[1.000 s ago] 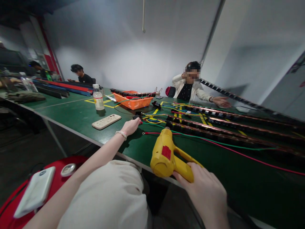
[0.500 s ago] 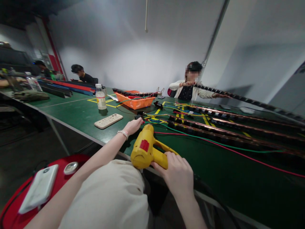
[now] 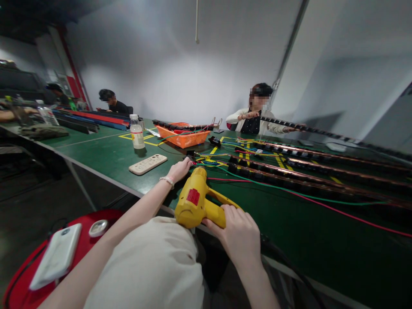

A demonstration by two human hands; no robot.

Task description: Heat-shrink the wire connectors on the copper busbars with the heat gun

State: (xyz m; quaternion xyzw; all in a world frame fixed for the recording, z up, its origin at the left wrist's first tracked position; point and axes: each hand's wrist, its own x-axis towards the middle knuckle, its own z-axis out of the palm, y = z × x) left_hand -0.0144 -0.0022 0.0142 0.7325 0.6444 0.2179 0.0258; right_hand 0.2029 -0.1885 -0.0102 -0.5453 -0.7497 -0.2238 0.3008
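My right hand (image 3: 240, 229) is wrapped round the handle of a yellow heat gun (image 3: 193, 199), whose ribbed nozzle points away from me. Just left of the nozzle, my left hand (image 3: 180, 170) is closed at the ends of some thin coloured wires (image 3: 209, 163); a red wire end shows at its fingertips. The wires run right to a long bar with copper strips and black blocks (image 3: 273, 172). A green wire (image 3: 273, 185) and a red wire (image 3: 341, 215) trail off to the right.
On the green table (image 3: 106, 159) are a beige phone case (image 3: 148, 164), a bottle (image 3: 137, 136) and an orange basket (image 3: 183, 139). Opposite, a person (image 3: 252, 122) holds a long black strip (image 3: 322, 132). A red stool (image 3: 24, 274) bears a white phone (image 3: 57, 255).
The view has shifted slightly. My hands and the heat gun keep nearly the same pose. The strip held by the person opposite has dropped a little at its right side.
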